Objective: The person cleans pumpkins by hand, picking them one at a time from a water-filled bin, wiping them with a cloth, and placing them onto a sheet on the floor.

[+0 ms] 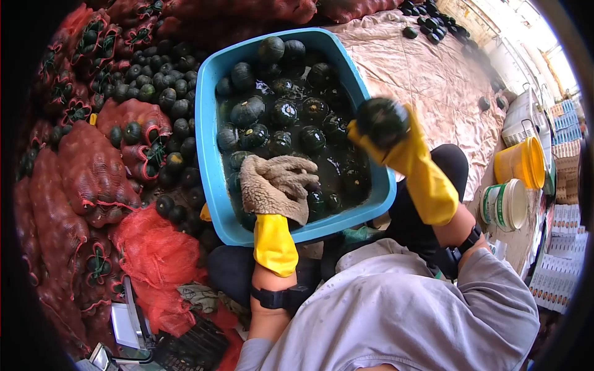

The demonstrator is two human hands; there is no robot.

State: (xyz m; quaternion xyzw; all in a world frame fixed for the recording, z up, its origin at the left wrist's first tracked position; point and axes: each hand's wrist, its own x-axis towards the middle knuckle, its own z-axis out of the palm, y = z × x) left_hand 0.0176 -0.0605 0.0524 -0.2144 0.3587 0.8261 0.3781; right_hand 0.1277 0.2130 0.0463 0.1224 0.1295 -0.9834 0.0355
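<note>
A blue tub (209,151) holds dark water with several green squashes (247,111) floating in it. Over the tub's right rim, my right hand (405,151), in a yellow rubber glove, grips a dark green squash (382,122). My left hand (275,185) is over the near left part of the tub, in a yellow glove with a beige fuzzy cloth or mitt (278,179) covering the fingers. The cloth hides how those fingers are set and whether they touch a squash beneath.
Squashes (167,80) are piled left of the tub, beside red mesh sacks (93,167). A pale sheet (427,86) lies to the right, with more squashes (430,28) at its far end. Farther right stand a yellow bucket (516,164), a white bucket (504,204) and crates (520,117).
</note>
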